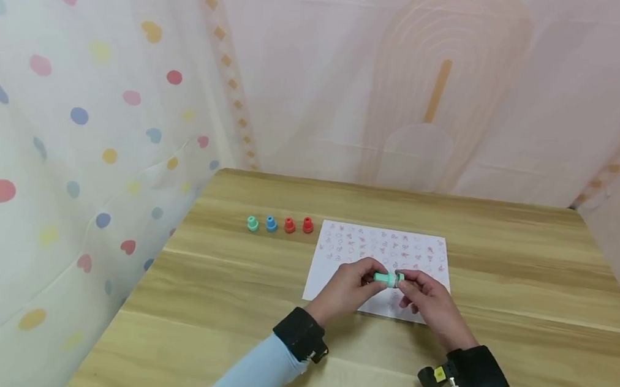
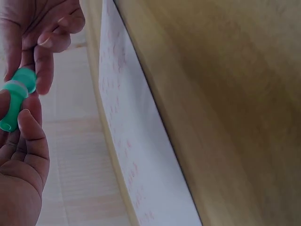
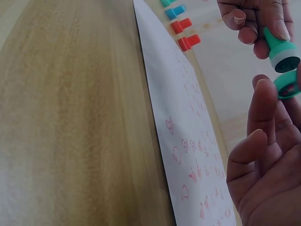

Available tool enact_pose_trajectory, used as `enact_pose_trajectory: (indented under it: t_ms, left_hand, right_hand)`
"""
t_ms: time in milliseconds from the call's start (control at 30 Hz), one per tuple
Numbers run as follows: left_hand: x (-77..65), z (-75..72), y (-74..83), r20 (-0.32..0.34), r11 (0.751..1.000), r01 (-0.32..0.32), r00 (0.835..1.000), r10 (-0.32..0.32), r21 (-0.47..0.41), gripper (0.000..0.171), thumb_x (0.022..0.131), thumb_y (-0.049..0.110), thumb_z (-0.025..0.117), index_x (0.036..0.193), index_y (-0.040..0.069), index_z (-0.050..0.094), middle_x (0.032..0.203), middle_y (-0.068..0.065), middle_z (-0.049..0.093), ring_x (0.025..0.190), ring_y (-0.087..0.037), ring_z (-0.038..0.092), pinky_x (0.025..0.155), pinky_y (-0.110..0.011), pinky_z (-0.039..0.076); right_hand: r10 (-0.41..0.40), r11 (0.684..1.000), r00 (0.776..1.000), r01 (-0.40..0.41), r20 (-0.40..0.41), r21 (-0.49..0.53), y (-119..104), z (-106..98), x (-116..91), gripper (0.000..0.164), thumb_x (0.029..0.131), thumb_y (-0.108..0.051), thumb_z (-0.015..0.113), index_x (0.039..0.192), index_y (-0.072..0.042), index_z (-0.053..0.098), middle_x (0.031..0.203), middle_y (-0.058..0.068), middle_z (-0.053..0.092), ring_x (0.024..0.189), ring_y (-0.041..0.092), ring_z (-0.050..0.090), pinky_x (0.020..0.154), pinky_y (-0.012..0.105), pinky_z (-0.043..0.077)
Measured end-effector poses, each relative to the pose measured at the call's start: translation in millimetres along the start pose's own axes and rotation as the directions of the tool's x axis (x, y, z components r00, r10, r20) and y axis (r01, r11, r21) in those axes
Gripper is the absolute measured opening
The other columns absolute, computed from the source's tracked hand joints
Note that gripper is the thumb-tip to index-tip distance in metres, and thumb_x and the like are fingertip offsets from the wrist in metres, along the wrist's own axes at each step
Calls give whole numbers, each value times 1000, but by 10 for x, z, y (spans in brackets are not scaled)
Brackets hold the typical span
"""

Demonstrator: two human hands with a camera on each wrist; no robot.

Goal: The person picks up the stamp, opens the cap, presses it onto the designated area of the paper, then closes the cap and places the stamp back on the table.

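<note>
A small green stamp (image 1: 382,278) is held over the paper by my left hand (image 1: 348,288), its handle pinched between thumb and fingers. My right hand (image 1: 433,299) pinches the stamp's green cap (image 3: 286,84) by its rim. In the right wrist view the cap sits just off the stamp's dark round face (image 3: 288,64), with a narrow gap between them. Beneath both hands lies a white sheet of paper (image 1: 324,287), printed with rows of small red and pink stamped figures.
Left of the paper, several capped stamps stand in a row on the wooden table (image 1: 195,306): a green stamp (image 1: 252,223), a blue stamp (image 1: 271,224) and two red stamps (image 1: 289,225). Patterned curtains (image 1: 308,83) hang behind and beside the table.
</note>
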State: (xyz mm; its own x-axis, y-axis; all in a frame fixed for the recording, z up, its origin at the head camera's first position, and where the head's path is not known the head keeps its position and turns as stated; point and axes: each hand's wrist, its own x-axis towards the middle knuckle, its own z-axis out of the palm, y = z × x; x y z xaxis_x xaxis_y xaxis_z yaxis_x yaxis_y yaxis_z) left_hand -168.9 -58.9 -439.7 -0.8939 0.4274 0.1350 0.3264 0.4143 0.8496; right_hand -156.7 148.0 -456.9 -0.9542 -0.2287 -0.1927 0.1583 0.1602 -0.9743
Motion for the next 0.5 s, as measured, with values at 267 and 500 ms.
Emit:
enact_pose_trajectory:
  t_ms: [267,500]
  left_hand:
    - [-28,83,-7,-8,1000,-9,1000,9,-1,13,96,14,67,108,11,64,87,5,59,75,-6,50,64,-19,42]
    - [-23,117,-11,-9,1000,-1,1000,1,-12,13,96,15,67,108,10,64,86,5,59,75,-6,50,64,-19,42]
  right_hand:
    - [-39,999,998,40,50,-17,38,-7,-43,39,102,-26,57,132,-1,57,103,18,60,82,20,58,67,28,44]
    - [-23,1000,998,23,61,0,38,-11,-47,40,102,-28,58,131,-1,58,101,18,57,83,21,57,68,28,44]
